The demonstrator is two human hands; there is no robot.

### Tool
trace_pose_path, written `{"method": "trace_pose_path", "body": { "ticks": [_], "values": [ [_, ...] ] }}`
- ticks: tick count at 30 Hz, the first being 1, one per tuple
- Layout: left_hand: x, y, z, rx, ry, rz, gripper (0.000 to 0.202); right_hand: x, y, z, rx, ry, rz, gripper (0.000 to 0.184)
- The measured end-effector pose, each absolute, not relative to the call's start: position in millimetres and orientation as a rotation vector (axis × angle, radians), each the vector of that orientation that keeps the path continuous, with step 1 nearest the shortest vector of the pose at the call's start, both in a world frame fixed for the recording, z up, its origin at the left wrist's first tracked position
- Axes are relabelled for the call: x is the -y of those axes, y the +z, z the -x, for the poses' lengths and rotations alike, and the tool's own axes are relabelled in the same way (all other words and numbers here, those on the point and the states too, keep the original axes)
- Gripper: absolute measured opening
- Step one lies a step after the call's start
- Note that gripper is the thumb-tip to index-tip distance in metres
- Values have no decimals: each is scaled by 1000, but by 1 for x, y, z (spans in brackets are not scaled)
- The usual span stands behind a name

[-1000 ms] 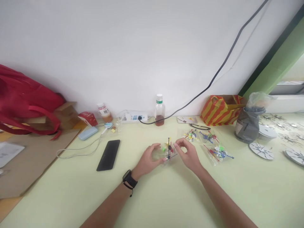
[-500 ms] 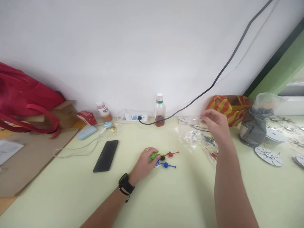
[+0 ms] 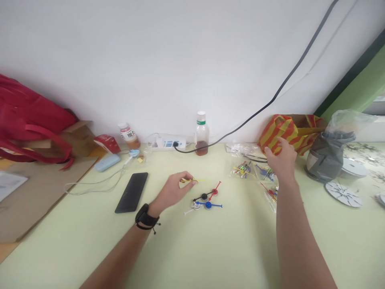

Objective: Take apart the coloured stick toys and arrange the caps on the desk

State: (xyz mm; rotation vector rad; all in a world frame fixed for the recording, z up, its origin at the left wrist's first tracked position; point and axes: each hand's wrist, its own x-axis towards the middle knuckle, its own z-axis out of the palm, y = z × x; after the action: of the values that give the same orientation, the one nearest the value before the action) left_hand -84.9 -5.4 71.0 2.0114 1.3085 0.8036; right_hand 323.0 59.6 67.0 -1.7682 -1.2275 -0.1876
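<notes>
My left hand pinches a yellow arrow spinner between thumb and fingers; a bit of green shows at the fingertips. Just below it on the table lie a red arrow spinner, a black arrow spinner, a blue arrow spinner and a white arrow spinner, close together. My right hand has its fingers apart and nothing visible in them, in front of the striped bag. Clear plastic bags of coloured spinners lie to its left, and another bag lies partly behind my right wrist.
A bottle and a power strip stand by the wall, with a black cable running up right. A phone lies at left. The striped bag, a grey bag and white slotted discs are at right.
My left hand has lifted off the spinner cluster and moved up-left with the yellow spinner. My right hand has moved slightly right, its fingers spreading; the plastic bag beside it now lies flat.
</notes>
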Motion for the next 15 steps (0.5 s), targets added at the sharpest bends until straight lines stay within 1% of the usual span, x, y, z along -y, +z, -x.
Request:
{"method": "trace_pose_path", "body": {
  "ticks": [3, 7, 10, 13, 15],
  "values": [
    [-12, 91, 95, -1200, 688, -1980, 22, -58, 81, -303, 1339, 10, 1658, 37],
    [-27, 97, 102, -1162, 573, -1877, 25, -50, 95, -251, 1718, 404, 1450, 28],
    [-29, 92, 102, -1097, 558, -1844, 27, -42, 94, -204, 2005, 723, 1255, 25],
    [-29, 88, 103, -1096, 652, -1867, 28, -35, 83, -163, 2108, 992, 1132, 25],
    [-29, 85, 105, -1133, 739, -1889, 27, -31, 75, -143, 2091, 1104, 1081, 27]
  ]
}}
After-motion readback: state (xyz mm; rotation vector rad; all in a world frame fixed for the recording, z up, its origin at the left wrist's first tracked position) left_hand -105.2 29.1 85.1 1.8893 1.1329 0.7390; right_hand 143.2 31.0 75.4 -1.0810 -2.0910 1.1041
